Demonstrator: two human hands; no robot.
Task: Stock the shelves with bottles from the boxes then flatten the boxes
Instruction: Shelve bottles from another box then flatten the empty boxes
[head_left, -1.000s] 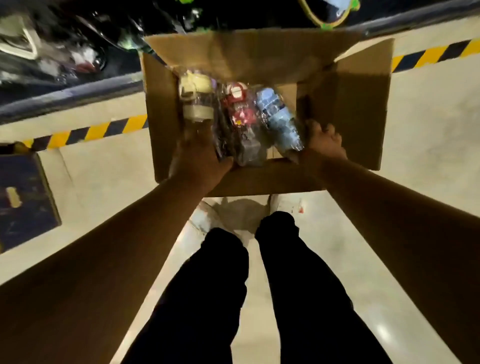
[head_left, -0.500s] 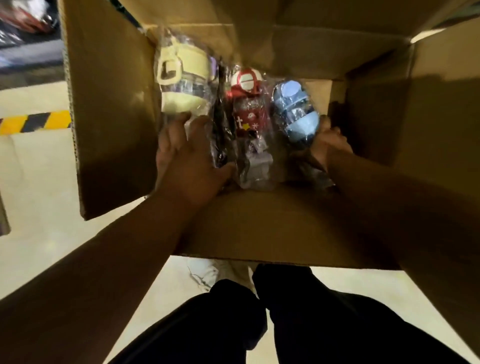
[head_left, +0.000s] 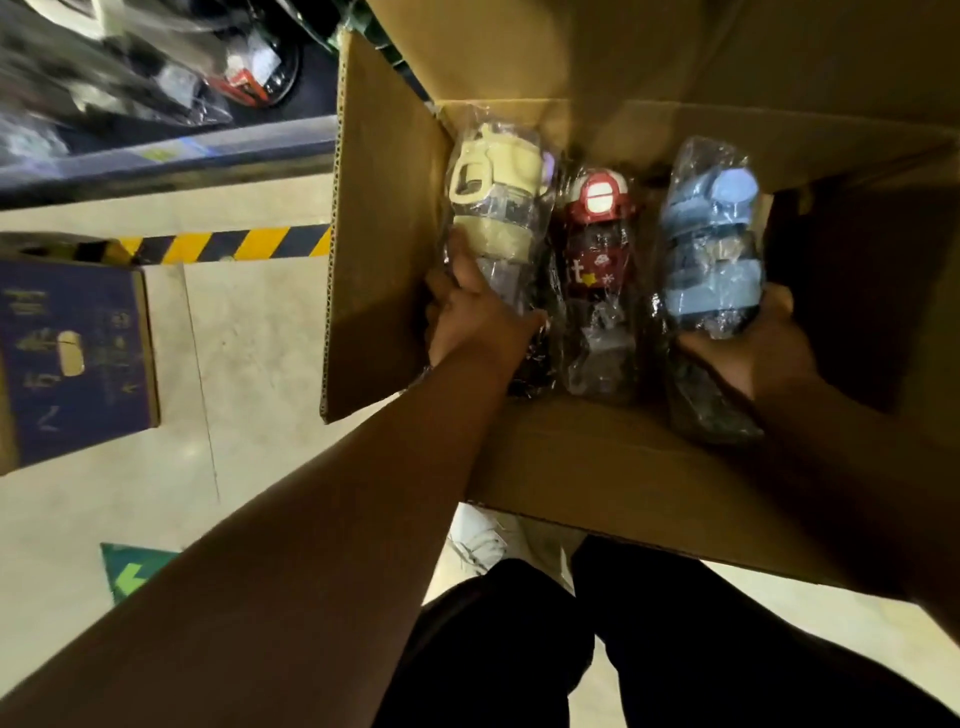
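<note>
An open cardboard box (head_left: 379, 249) stands on the floor in front of me. Three bottles in clear plastic wrap lie side by side inside it. My left hand (head_left: 470, 317) grips the lower part of the cream-yellow bottle (head_left: 493, 202) on the left. The red bottle (head_left: 597, 239) lies in the middle, held by neither hand. On the right, my right hand (head_left: 753, 343) grips the bottom of the blue bottle (head_left: 711, 249), which is raised a little above the other two.
A dark blue carton (head_left: 72, 358) sits on the pale floor at the left. Yellow-black hazard tape (head_left: 234, 244) runs along the base of a low shelf (head_left: 156, 156) holding wrapped goods. My legs and a white shoe (head_left: 478, 540) are below the box.
The view swung right and closer over the box. My left hand slid round the cream-yellow bottle, and my right hand closed under the blue bottle and lifted it.
</note>
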